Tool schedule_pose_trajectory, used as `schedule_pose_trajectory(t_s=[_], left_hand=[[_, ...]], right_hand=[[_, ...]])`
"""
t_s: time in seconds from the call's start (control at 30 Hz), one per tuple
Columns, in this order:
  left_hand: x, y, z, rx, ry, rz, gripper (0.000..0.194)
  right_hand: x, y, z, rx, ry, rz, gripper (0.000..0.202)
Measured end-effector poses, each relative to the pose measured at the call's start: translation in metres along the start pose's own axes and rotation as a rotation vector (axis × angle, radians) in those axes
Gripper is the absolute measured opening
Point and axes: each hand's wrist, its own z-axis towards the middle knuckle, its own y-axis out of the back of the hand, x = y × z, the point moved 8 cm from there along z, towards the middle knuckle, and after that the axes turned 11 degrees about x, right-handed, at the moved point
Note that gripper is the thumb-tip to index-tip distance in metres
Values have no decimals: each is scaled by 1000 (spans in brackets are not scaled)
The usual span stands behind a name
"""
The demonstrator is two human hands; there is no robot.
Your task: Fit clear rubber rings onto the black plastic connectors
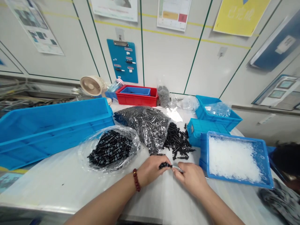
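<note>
Our left hand (152, 170) curls closed round some small black parts (164, 165), and our right hand (192, 178) pinches a slim pale piece (177, 168) at their tip. We hold them over the table (58, 184), near the loose black pile (179, 140), left of the blue bin (269, 173).

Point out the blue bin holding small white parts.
The blue bin just right of the right hand; no other blue bin shows small white parts.
</note>
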Motion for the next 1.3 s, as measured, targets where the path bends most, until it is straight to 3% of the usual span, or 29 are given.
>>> schedule_pose_trajectory(t_s=[0.27, 0.53, 0.73, 1.3], left_hand=[[6, 3, -1, 13, 41, -91, 9], [-3, 1, -1, -26, -38, 36, 10], [3, 0, -1, 7, 55, -76, 11], [1, -2, -1, 2, 27, -80, 14]], right_hand=[[0, 2, -1, 11, 15, 56, 27], [0, 0, -1, 22, -28, 50, 30], [2, 1, -2, 15, 16, 72, 27], [3, 0, -3, 2, -24, 33, 30]])
